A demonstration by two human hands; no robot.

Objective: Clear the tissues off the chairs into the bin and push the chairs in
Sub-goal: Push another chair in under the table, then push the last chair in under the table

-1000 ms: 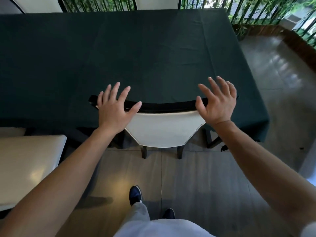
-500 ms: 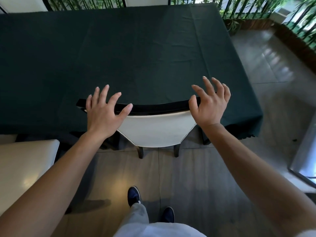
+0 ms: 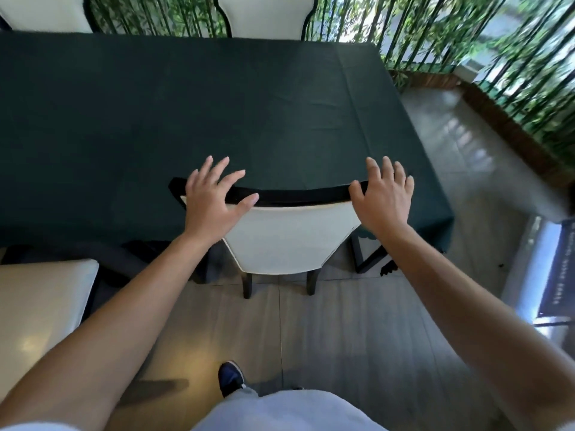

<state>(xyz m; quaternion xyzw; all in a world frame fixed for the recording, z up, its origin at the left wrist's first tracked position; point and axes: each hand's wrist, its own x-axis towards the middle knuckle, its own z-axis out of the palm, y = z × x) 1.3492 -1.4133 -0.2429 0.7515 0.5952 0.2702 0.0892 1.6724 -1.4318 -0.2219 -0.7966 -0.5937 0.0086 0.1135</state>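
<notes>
Chair (image 3: 287, 234) sits pushed in at near edge of tabletop (image 3: 186, 113), white backrest facing the person, black top rail against the dark green cloth, seat hidden under the cloth, two dark rear legs visible on the floor (image 3: 357, 331). Left hand (image 3: 211, 203) at left end of the top rail, fingers spread and straight, thumb lying along the rail; grip released, nothing held. Right hand (image 3: 384, 200) at right end of the rail, fingers straight and splayed over the cloth, thumb on the rail; grip also released. Cannot tell whether palms press the backrest or hover just off it. Second chair seat (image 3: 40, 309), cream, at left edge, pulled out from the tabletop. Two more white chair backs (image 3: 264, 14) at the far side. No tissues or bin in view. Bamboo screen (image 3: 466, 42) beyond, one dark shoe (image 3: 231, 376) on the floor below
</notes>
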